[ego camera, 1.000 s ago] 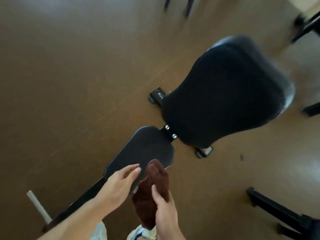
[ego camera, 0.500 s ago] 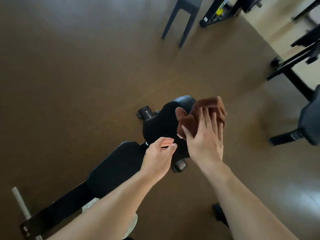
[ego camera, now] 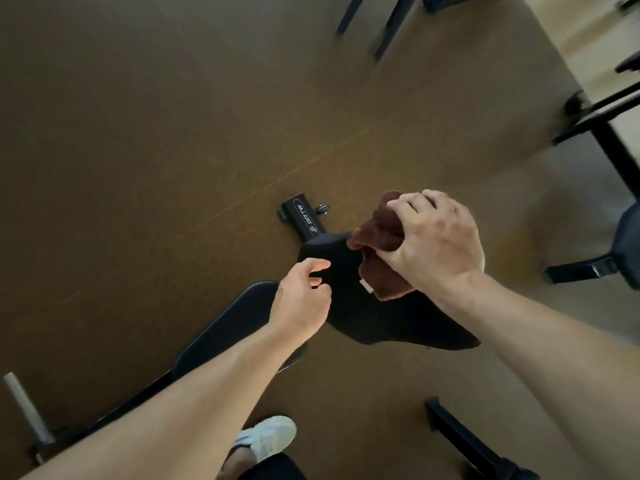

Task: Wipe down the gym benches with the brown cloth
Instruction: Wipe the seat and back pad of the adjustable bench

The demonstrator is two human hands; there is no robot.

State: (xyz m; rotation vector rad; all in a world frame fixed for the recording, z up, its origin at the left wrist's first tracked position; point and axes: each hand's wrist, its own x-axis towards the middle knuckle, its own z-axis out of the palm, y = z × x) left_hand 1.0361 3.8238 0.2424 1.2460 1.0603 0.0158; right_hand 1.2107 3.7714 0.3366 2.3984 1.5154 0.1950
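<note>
One black gym bench standing on the brown floor, other dark frames lining the floor's far and right edges, right hand now clenching the brown cloth over the backrest instead of lying flat as before, left hand hovering loosely curled, holding nothing, one white shoe showing below.

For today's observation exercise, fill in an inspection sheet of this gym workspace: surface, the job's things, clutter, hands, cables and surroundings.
Surface: brown floor, bare where it shows.
Job's things: brown cloth bunched up over the black backrest pad; seat pad below it, nearer the person.
Clutter: nothing seen.
Hands: right hand grips the cloth; left hand loosely curled, holding nothing, beside the backrest.
Cables: nothing seen.
Surroundings: bench foot with logo; stool legs at the top; black equipment frames on the right; white shoe at the bottom.
</note>
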